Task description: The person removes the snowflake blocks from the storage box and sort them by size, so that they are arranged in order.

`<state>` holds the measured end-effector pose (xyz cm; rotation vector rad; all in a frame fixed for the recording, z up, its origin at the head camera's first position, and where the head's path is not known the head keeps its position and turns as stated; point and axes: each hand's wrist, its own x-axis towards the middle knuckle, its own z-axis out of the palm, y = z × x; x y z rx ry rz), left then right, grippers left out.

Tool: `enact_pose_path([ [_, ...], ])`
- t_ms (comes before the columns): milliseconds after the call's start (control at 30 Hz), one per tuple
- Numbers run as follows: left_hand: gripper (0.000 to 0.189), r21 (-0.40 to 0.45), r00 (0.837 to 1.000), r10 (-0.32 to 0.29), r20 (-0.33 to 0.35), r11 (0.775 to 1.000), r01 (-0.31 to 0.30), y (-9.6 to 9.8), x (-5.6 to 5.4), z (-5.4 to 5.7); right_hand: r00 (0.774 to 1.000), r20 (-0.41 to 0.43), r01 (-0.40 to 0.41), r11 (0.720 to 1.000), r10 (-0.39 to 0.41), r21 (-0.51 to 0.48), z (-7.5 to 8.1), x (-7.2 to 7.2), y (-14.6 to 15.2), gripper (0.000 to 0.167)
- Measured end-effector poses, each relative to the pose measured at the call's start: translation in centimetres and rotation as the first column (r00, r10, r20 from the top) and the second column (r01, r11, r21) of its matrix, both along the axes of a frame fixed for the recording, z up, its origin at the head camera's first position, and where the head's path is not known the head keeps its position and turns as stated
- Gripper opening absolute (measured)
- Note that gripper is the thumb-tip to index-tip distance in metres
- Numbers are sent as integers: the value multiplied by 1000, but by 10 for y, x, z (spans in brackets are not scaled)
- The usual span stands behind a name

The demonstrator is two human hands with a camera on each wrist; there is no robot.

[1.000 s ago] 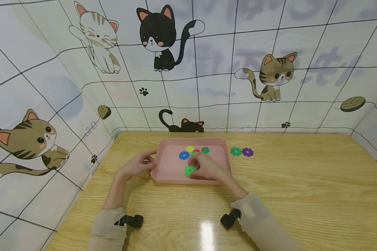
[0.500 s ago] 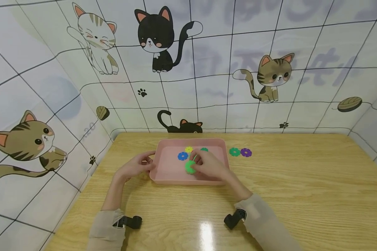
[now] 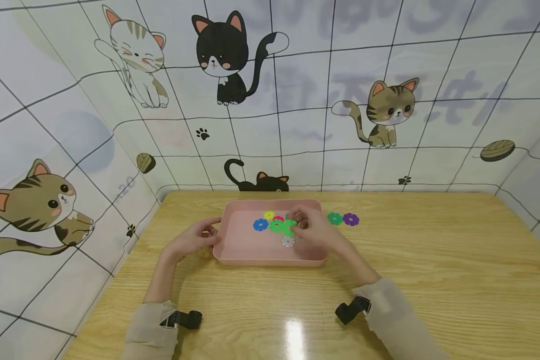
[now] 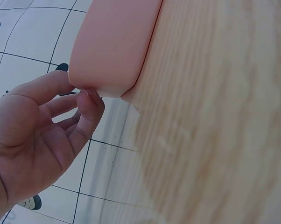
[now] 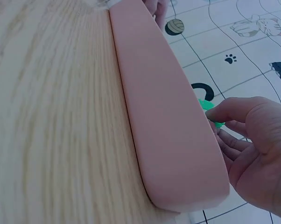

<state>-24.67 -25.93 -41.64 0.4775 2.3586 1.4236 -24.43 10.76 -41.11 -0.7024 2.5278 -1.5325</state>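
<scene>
My left hand (image 3: pixel 192 239) holds the left end of a pink tray (image 3: pixel 247 261); in the left wrist view its fingertips touch the tray's end wall. Over the right part of the tray, my right hand (image 3: pixel 317 229) pinches a bright green notched plastic disc (image 3: pixel 289 227) between thumb and fingers. Further discs lie inside: blue (image 3: pixel 260 225), yellow (image 3: pixel 268 215), pink (image 3: pixel 278 219), another green (image 3: pixel 276 225) and a whitish one (image 3: pixel 288 242). A darker green piece is mostly hidden behind the right fingers. In the right wrist view, the tray wall partly hides the held disc (image 5: pixel 207 104).
On the wooden table (image 3: pixel 423 265), just right of the tray, a teal-green disc (image 3: pixel 335 218) and a purple disc (image 3: pixel 351 219) lie side by side. Behind the table stands a white backdrop (image 3: pixel 306 120) printed with cartoon cats and grid lines.
My right hand has lifted the green disc and moved it right and away from me, uncovering the whitish disc. My left hand stays at the tray's left end.
</scene>
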Motion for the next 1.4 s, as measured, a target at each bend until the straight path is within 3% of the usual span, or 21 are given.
enact_pose_path([
  [467, 62, 5, 1000, 8, 12, 1000, -8, 0, 0, -1, 987, -76, 139, 989, -143, -53, 12, -7, 55, 23],
  [633, 61, -1, 1000, 6, 10, 1000, -6, -1, 0, 0, 977, -68, 198, 977, -203, -74, 12, -12, 81, 27],
  [933, 62, 5, 1000, -2, 19, 1000, 2, -1, 0, 0, 956, -57, 289, 957, -288, 11, 6, -16, 125, 29],
  [1133, 61, 5, 1000, 4, 15, 1000, -4, 1, -1, -1, 953, -25, 303, 953, -303, 15, -3, -18, 148, 29],
  [1400, 62, 6, 1000, -3, 6, 1000, 3, 0, 0, -1, 945, -6, 325, 939, -326, 112, -13, -18, 169, 29],
])
